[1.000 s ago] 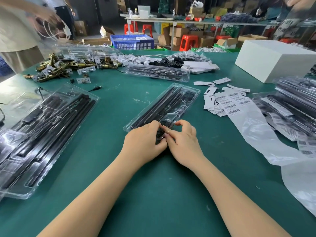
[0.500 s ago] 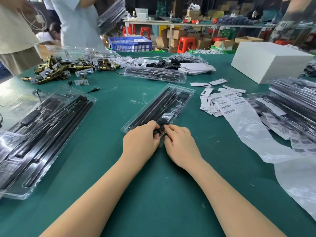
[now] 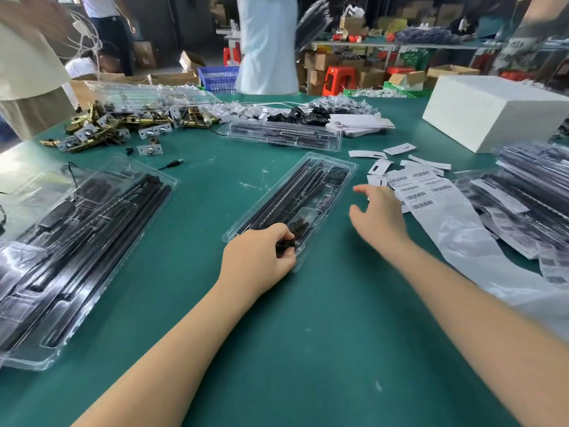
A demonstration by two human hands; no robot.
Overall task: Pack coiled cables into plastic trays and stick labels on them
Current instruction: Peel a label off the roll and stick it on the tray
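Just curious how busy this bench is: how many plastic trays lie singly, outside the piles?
2: the centre tray, its near end held by the left hand, and the far tray behind it. The left pile and right pile may hide more.

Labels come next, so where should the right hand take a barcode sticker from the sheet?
Probably at a sticker's near-left corner on the barcode label sheet, coming from the left where the right hand hovers; labels lie flat, so only an edge lifts.

Two hands are being seen over the green worktop, on which one clear tray is lying at centre, another behind it, and one white box. Six barcode labels are being shown on one sheet.
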